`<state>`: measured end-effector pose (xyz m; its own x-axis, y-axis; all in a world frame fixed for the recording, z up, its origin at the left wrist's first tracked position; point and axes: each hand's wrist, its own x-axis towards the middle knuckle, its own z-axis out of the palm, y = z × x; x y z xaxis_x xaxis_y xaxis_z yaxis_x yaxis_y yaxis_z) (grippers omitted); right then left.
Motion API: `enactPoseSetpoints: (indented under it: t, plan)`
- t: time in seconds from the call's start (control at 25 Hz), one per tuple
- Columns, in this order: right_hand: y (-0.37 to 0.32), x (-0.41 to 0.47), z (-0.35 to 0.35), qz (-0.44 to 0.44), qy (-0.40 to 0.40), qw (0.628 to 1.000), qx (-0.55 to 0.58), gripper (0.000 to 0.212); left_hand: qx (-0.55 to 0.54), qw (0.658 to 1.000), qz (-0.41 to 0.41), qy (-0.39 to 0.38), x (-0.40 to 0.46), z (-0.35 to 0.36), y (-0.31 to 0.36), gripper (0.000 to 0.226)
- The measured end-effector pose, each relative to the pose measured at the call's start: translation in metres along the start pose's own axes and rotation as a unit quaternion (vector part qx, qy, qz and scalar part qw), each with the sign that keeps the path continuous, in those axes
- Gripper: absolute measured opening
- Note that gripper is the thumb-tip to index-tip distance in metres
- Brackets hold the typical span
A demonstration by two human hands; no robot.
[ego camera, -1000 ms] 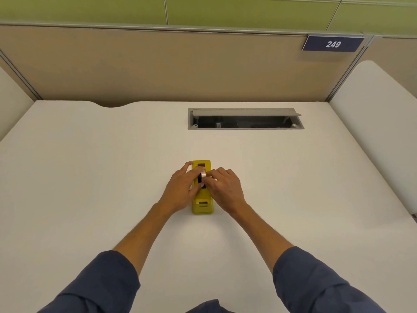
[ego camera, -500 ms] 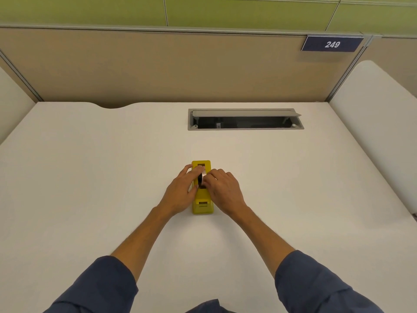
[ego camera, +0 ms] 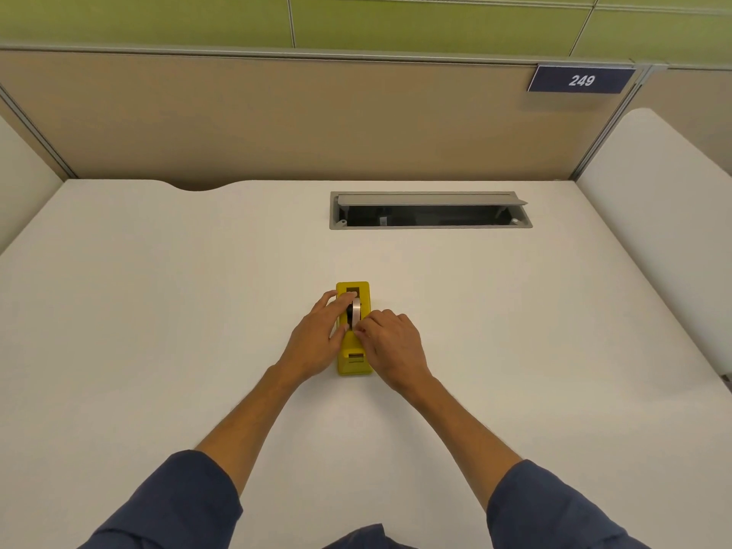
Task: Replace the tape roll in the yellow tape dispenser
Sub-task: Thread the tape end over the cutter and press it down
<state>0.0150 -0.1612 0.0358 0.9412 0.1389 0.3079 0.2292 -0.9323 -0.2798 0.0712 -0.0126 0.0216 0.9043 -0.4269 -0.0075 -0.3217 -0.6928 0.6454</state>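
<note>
Seating the roll in the yellow plastic tape dispenser (ego camera: 353,342)

Left hand (ego camera: 317,342) steadies the pale tape roll (ego camera: 356,309); right hand (ego camera: 392,346) pinches, likely its free end, next drawn near to the cutter.

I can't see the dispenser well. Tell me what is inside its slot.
A tape roll stands on edge inside the yellow dispenser, its dark core showing. The left hand and the right hand cover the sides, so its seating is hidden.

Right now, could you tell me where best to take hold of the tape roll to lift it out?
Probably pinch the tape roll by its two flat faces from above. It stands on edge in the slot of the yellow dispenser, so only its upper arc shows. The left hand already covers its left side.
</note>
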Motion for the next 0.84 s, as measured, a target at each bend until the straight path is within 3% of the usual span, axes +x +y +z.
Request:
enactPoseSetpoints:
  t: [0.2, 0.84]
  plan:
    - [-0.005, -0.008, -0.005, 0.014, 0.031, 0.999, -0.003, 0.005, -0.001, 1.0, -0.007, 0.013, -0.002, 0.005, 0.0, 0.048]
    - [-0.013, -0.031, -0.004, -0.019, 0.06, 0.998, -0.023, 0.017, -0.003, 1.0, -0.019, 0.005, -0.001, 0.008, -0.004, 0.051]
